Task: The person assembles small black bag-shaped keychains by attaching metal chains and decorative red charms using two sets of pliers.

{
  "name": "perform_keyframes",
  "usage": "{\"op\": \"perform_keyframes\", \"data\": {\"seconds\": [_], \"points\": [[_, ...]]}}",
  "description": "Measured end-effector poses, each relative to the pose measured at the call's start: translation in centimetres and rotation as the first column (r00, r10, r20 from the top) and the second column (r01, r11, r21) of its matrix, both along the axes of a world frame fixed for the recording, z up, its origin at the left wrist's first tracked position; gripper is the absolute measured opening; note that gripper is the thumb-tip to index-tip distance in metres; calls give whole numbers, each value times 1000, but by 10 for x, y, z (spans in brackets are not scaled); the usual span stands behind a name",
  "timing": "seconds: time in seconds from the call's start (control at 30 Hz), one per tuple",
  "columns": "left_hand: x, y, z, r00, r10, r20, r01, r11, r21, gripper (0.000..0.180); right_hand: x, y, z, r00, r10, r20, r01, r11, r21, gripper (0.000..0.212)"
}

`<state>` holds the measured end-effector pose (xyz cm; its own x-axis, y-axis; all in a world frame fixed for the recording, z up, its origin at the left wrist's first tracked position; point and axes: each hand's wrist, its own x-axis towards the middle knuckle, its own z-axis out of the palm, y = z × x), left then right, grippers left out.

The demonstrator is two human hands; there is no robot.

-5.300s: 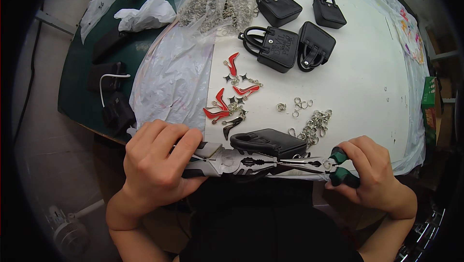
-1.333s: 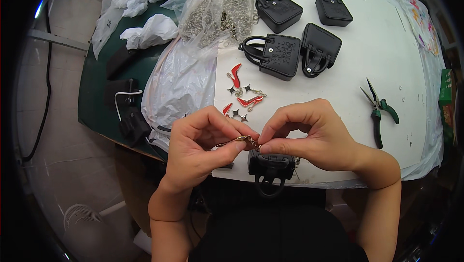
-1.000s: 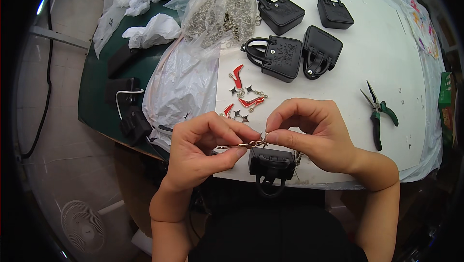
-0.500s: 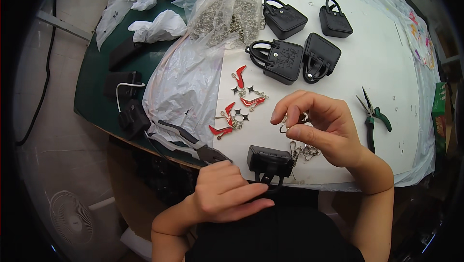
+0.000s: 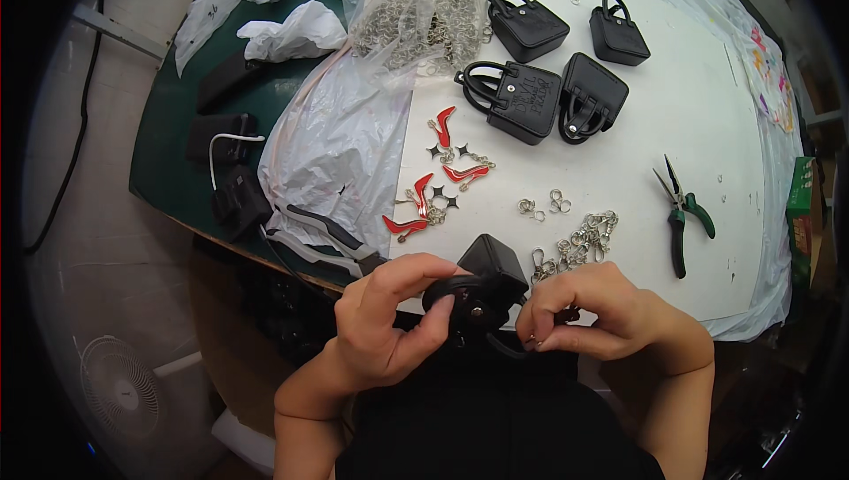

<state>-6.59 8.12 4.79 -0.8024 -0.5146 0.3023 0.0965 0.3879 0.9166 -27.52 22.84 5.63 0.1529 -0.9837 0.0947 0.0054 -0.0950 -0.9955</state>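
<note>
A miniature black handbag [image 5: 495, 266] is tilted at the table's near edge, its handles toward me. My left hand [image 5: 385, 321] is closed on its handle side, thumb and fingers pinching a black handle. Close by on the right, my right hand [image 5: 597, 314] pinches something tiny beside the other handle; the fingertips mostly hide it. Just beyond that hand lies a pile of silver swivel clasps [image 5: 588, 239]. Small metal rings [image 5: 559, 201] sit in two little clusters past the pile. Red high-heel shoe charms [image 5: 445, 126] with dark star pieces lie farther left.
Several finished-looking black mini handbags [image 5: 528, 27] stand at the back. A clear plastic bag of silver chains [image 5: 416, 24] is at far left. Green-handled needle-nose pliers [image 5: 677, 215] lie open on the right. A grey-and-black handled tool [image 5: 329, 237] rests on white plastic sheeting [image 5: 340, 139].
My right hand has come down toward me to the handbag's handles, uncovering the clasps and rings. My left hand has taken hold of the handbag, which is now tilted up.
</note>
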Motion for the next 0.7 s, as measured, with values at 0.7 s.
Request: {"op": "perform_keyframes", "data": {"seconds": [0.7], "points": [[-21, 11, -42, 998, 65, -10, -61, 977, 204, 31, 27, -10, -36, 851, -519, 82, 505, 851, 140, 14]]}}
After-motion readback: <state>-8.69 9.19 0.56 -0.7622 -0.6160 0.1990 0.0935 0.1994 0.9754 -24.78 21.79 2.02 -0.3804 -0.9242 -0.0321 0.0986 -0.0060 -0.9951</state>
